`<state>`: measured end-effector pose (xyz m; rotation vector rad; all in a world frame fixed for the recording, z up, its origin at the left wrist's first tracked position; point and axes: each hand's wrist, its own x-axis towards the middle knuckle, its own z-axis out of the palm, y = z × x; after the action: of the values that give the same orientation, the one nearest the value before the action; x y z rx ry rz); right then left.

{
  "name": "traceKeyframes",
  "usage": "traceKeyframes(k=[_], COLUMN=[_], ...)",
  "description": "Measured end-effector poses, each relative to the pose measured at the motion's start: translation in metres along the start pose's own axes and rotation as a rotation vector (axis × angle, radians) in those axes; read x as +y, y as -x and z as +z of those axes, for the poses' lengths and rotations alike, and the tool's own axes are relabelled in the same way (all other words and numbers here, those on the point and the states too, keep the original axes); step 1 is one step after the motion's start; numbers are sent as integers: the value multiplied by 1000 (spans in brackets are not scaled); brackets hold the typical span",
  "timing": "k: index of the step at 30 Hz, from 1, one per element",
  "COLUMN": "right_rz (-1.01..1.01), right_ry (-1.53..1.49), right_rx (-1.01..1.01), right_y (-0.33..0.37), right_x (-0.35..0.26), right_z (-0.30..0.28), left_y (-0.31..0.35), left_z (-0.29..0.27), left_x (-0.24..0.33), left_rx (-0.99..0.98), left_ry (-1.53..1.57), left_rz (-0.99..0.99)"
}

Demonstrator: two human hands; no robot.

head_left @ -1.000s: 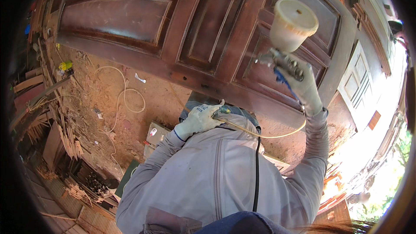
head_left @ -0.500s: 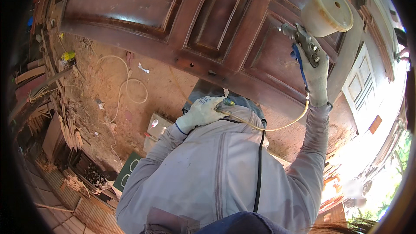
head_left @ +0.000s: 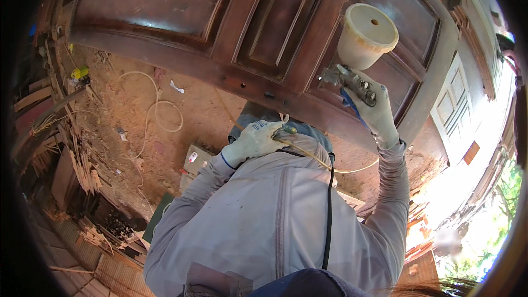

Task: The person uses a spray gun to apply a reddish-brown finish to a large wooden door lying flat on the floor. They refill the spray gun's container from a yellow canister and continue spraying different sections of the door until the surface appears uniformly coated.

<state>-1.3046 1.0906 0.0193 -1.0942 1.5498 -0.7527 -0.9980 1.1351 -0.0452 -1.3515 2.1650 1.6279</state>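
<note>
Hiding spray gun (head_left: 352, 85) handle: right glove (head_left: 377, 111)

We have one head-worn fisheye view, looking steeply down our own grey-sleeved chest onto the dirt floor (head_left: 137, 126) and the dark panelled door (head_left: 258, 27) close ahead; edges bend and darken toward the rim.

A metal spray gun (head_left: 352, 85) with an upright cream cup (head_left: 366, 36) points at the dark panelled door (head_left: 275, 27).
</note>
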Motion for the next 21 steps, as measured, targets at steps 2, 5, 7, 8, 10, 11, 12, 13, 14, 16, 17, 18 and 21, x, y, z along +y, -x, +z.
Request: traceKeyframes(k=[2,5,7,8,10,11,12,13,14,16,17,18,21], right_rz=[56,-58,-98,-98,-99,-179,-260,-342,-315,-262,-281,-265,-273], right_ry=[58,159,235,201,133,192,249,306,324,359,333,299,250], right_rx=[13,113,123,85,6,-24,-54,-85,-149,-277,-293,-234,-54], right_y=[-11,-26,-29,-28,-22,-16,-10,-6,-4,0,-3,-3,-6], right_x=[-2,6,2,6,20,21,21,21,21,19,14,15,22], right_z=[-7,-13,-15,-15,-16,-14,-11,-8,-7,-6,-5,-6,-12], left_y=[1,-6,-5,-2,0,-4,-6,-4,-5,-4,-5,-5,-3], left_z=[0,-18,-18,-8,7,9,11,15,14,18,19,20,29], left_x=[-1,8,8,-1,-13,-17,-20,-20,-16,-12,-12,-11,-9], left_rx=[58,-38,-36,30,95,90,85,87,89,95,97,99,80], left_ry=[-35,29,41,7,2,31,59,57,50,41,39,36,13], left_rz=[7,-49,-54,-27,20,48,76,64,59,56,59,62,17])
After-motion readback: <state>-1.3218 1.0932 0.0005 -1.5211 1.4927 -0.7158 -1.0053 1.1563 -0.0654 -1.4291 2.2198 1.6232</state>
